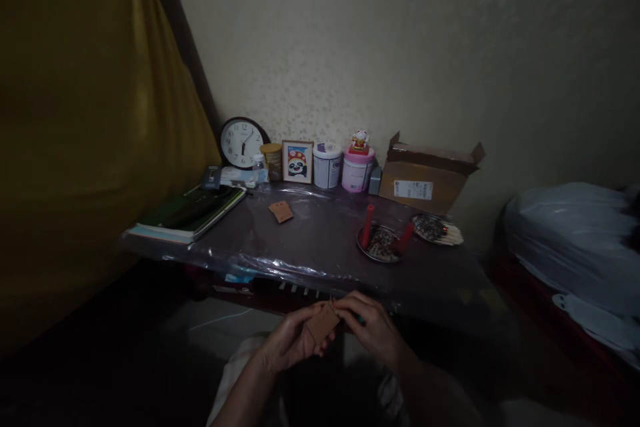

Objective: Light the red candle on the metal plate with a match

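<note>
Person seated at the near edge of the table; both hands held short of that edge, over the lap. Light dim.

Left hand: fingers closed about a small brown packet, the thumb along its upper side, the other fingers beneath. Packet tilted, its broad face turned up.

Right hand: thumb and forefinger brought narrowly together at the packet's far right corner. Whether they pinch something small there cannot be told; detail too dark.

On the table, covered by a clear plastic sheet: similar brown cards, overlapping, left of the middle and nearer the far edge. Toward the right end, a round plate with dark speckled residue bears two red candles, the left one nearly upright, the right one leaning outward. Just beside it, at the right edge, pale sticks lie on a dark, speckled dish; a small red glow shows at their inner ends.

Left end: a stack of books. Along the far edge, left to right: clock, yellow tub, framed picture, white tin, pink tin topped by a cat figurine, cardboard box in the far right corner.
</note>
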Demonstrator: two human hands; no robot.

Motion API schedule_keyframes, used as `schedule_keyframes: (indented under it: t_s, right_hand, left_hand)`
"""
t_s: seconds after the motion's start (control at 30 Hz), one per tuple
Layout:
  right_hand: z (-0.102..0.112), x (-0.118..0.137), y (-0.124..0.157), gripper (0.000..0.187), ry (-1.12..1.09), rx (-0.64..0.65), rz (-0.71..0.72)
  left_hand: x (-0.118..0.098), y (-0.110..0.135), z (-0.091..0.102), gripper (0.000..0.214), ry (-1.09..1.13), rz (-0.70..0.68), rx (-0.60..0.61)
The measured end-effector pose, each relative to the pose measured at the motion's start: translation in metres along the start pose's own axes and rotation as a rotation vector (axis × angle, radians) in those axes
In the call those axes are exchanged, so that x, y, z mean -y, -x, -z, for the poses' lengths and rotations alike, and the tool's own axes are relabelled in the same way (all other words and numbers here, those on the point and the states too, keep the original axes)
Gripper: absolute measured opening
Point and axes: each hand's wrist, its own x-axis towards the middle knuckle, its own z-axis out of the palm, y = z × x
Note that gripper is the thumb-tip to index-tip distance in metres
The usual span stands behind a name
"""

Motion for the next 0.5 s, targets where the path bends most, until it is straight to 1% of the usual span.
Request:
schedule_keyframes:
  t_s: [0.27,0.5]
  right_hand:
    - [-0.0001,0.0003,0.0001,0.012,-0.012,-0.008,-0.035]
    - [0.0002,-0.0004,0.0011,0.021,-0.037,0.049,-0.015]
  left_hand:
    - [0.0008,-0.0009,0.0006,0.032,-0.02,-0.004,0.021]
    - [0.0026,-0.0035,0.003,0.033,-0.027,-0.007,0.025]
